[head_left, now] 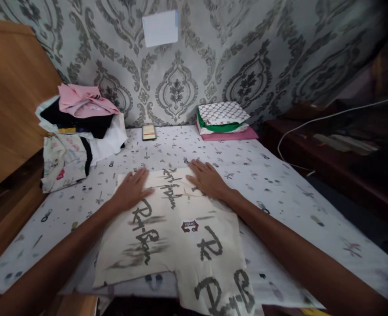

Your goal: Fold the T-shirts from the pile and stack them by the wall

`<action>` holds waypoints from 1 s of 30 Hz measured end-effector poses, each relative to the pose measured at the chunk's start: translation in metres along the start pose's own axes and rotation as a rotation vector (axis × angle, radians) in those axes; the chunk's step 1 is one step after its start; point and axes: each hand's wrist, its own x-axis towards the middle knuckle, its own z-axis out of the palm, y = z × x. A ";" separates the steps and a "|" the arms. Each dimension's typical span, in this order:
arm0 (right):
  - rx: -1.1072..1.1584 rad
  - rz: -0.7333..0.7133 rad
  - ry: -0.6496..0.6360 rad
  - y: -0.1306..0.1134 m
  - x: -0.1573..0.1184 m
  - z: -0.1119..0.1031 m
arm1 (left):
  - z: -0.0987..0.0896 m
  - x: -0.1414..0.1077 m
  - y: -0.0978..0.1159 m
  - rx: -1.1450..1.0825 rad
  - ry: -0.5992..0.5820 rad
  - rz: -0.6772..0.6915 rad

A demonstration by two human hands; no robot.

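A pair of cream shorts (177, 215) with dark brush-style lettering lies spread on the bed-like surface, its waistband away from me and its legs towards me. One leg hangs over the near edge. A small brown and white patch (190, 226) sits near its middle. My left hand (131, 189) lies flat on the upper left corner of the shorts, fingers stretched out. On the upper right corner rests my right hand (210, 179), also flat with fingers apart. Neither hand grips anything.
The surface wears a white patterned sheet (296, 206). A loose clothes pile (82, 118) stands at the back left, beside a wooden panel (12, 87). Folded cloths (223, 116) lie at the back right, and a small card-like box (149, 131) between. A white cable (328, 115) hangs at right.
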 end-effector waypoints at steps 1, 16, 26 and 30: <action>-0.006 0.003 0.000 0.003 -0.003 0.001 | 0.003 -0.006 -0.011 0.020 0.014 -0.043; 0.075 -0.298 -0.014 -0.040 -0.025 -0.017 | 0.013 -0.033 -0.059 0.068 0.104 -0.185; 0.438 -0.322 0.041 -0.031 -0.107 -0.047 | -0.014 -0.095 -0.024 -0.063 0.188 0.000; 0.387 -0.319 -0.042 -0.018 -0.188 -0.073 | -0.019 -0.156 -0.010 -0.265 -0.014 0.180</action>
